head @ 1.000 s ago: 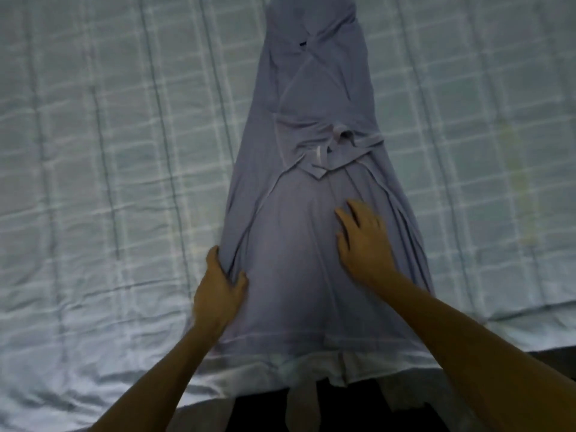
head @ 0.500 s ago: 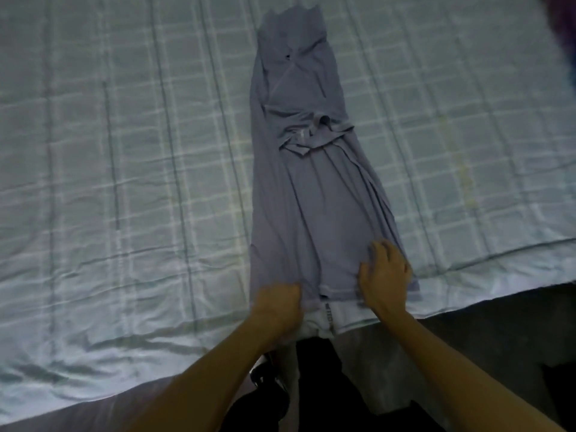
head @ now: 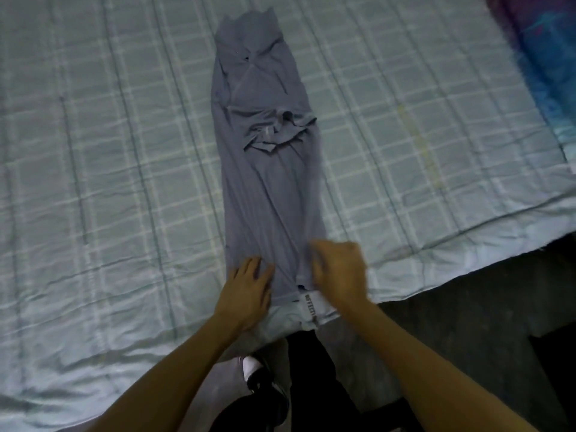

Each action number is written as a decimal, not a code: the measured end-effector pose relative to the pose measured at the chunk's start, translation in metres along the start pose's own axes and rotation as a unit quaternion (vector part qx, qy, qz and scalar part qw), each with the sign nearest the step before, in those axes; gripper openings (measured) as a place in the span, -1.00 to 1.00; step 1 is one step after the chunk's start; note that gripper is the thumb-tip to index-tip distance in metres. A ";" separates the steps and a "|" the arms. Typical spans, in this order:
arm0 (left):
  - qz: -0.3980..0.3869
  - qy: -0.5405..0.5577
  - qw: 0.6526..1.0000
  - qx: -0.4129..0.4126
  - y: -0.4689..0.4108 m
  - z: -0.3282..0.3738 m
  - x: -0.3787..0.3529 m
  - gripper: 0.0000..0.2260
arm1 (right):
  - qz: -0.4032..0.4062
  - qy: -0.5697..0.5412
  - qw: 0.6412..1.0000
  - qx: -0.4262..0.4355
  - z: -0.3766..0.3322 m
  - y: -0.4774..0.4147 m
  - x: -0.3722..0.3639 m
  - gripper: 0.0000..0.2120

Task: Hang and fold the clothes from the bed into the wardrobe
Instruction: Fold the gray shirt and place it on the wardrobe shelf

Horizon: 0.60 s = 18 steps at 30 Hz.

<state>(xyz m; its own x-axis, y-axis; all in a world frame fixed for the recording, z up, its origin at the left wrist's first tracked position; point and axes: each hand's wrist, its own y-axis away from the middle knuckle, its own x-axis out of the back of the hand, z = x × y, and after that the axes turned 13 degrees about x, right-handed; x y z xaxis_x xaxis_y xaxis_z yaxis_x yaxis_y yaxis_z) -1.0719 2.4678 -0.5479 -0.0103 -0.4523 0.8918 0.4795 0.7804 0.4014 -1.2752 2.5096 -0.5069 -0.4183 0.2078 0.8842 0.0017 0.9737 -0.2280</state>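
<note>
A grey-purple garment [head: 268,169] lies on the bed as a long narrow strip, sides folded in, with a bunched fold across its middle. Its hem reaches the bed's near edge, where a white label strip [head: 311,307] shows. My left hand [head: 246,291] covers the hem's lower left corner, fingers on top of the cloth and thumb hidden. My right hand [head: 339,272], blurred by motion, is curled on the hem's lower right corner. Creases in the cloth run toward it.
The bed [head: 109,182] wears a pale green checked quilt. A blue and purple patterned cloth [head: 548,67] lies at the far right. The dark floor [head: 467,322] and my dark trousers and a shoe [head: 255,369] show below the bed's edge.
Both hands slid from the garment's middle down to its hem at the bed's edge. The lower part of the garment looks narrower and more creased than a second ago.
</note>
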 end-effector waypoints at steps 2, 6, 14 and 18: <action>-0.015 0.021 1.000 0.002 0.002 -0.006 0.002 -0.59 | -0.189 -0.079 0.976 0.077 -0.024 0.014 -0.019 -0.80; 0.028 0.114 0.992 0.052 0.007 -0.022 0.010 -0.62 | -0.200 -0.130 0.971 0.032 -0.033 0.037 -0.024 -0.69; 0.001 -0.070 0.994 -0.089 0.006 -0.017 -0.009 -0.31 | -0.201 0.015 0.971 0.129 0.013 0.035 -0.043 -0.50; 0.019 -0.066 0.995 -0.076 -0.001 -0.008 -0.013 -0.48 | -0.191 0.052 0.973 0.121 0.007 0.033 -0.057 -0.56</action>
<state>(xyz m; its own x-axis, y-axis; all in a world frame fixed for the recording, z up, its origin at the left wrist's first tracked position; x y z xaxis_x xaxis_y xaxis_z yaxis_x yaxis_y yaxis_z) -1.0654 2.4697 -0.5620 -0.0994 -0.3548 0.9296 0.6080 0.7179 0.3390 -1.2578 2.5290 -0.5682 -0.2513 -0.1441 0.9571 -0.3550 0.9337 0.0473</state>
